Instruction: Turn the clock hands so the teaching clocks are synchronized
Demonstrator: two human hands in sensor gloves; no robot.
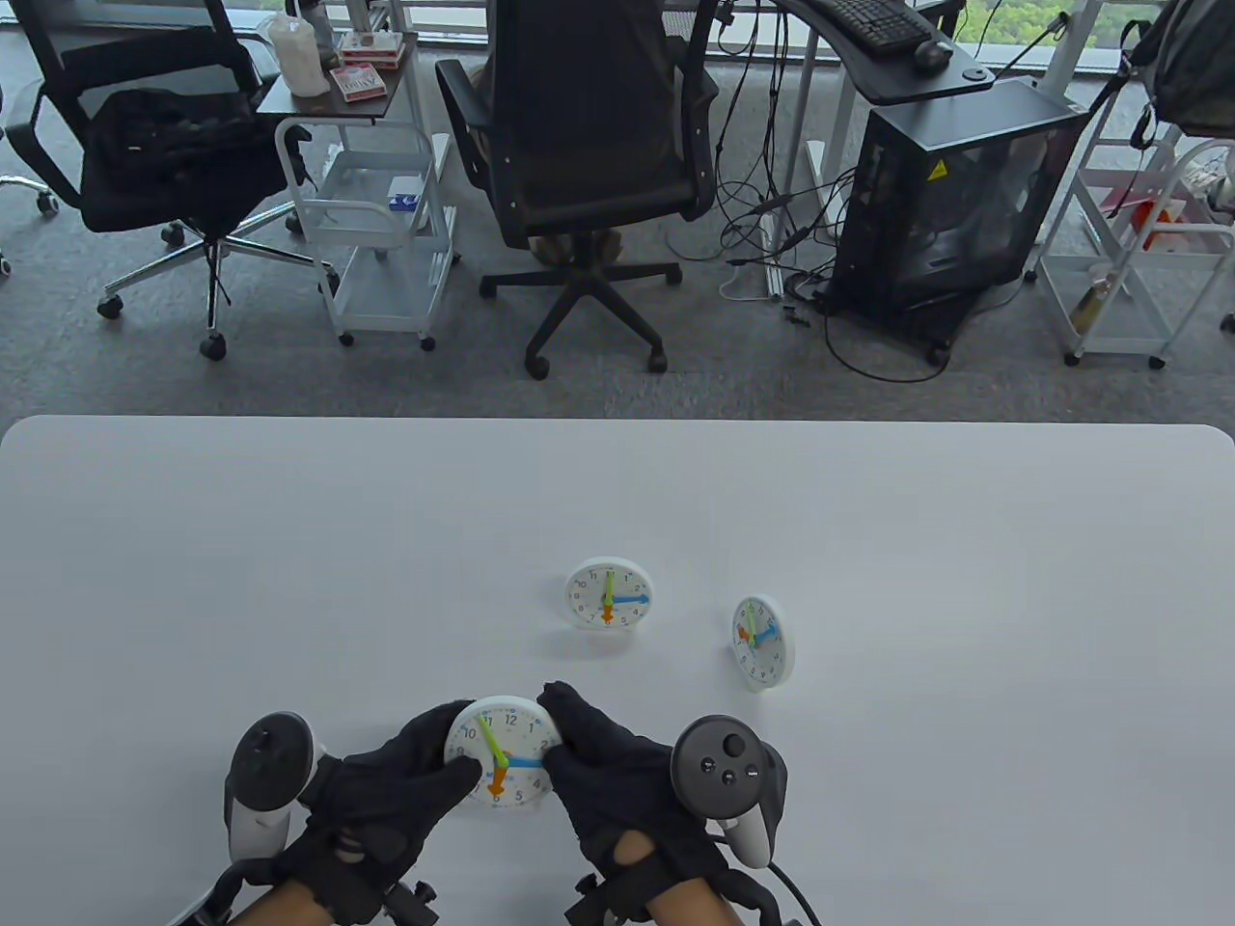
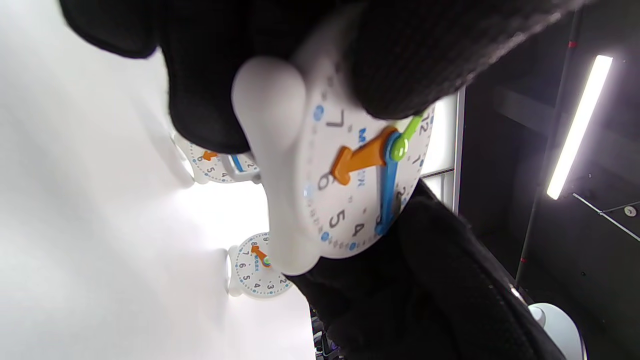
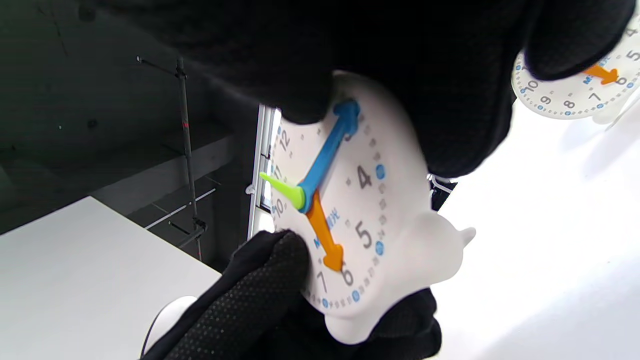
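A white teaching clock (image 1: 505,754) sits between both hands near the table's front edge. Its green hand points near 11, its blue hand at 3, its orange hand at 6. My left hand (image 1: 405,772) grips its left rim, and my right hand (image 1: 589,748) grips its right rim with a fingertip by the blue hand. The same clock fills the left wrist view (image 2: 350,185) and the right wrist view (image 3: 350,210). A second clock (image 1: 609,594) stands mid-table, green at 12, blue at 3, orange at 6. A third clock (image 1: 761,641) stands to its right, turned sideways.
The white table (image 1: 289,579) is bare around the clocks. Beyond its far edge are office chairs (image 1: 589,145), a wire cart (image 1: 376,222) and a computer case (image 1: 955,193) on the carpet floor.
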